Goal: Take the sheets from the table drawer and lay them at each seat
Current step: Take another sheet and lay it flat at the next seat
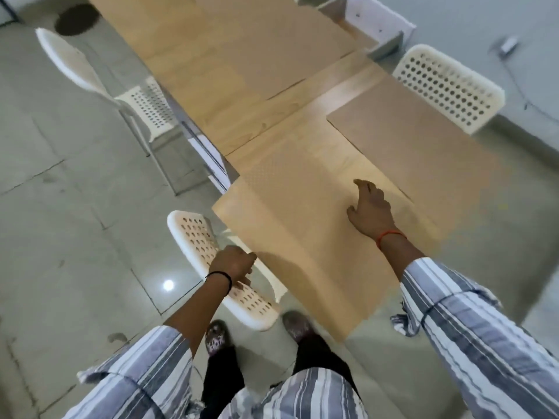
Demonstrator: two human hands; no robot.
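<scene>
A tan sheet (302,237) lies on the near end of the wooden table (272,116), and its left edge juts out past the table over a chair. My left hand (234,264) is closed on that overhanging edge. My right hand (370,211) rests on top of the same sheet with its fingers spread, holding nothing. A darker brown sheet (408,143) lies at the right-hand seat. Another brown sheet (257,52) covers the far part of the table. The white table drawer (375,25) stands open at the far right corner.
Three white perforated chairs surround the table: one (205,246) right under my left hand, one (142,104) on the left, one (447,86) on the right. My feet (298,325) stand on the grey tiled floor by the table's near corner.
</scene>
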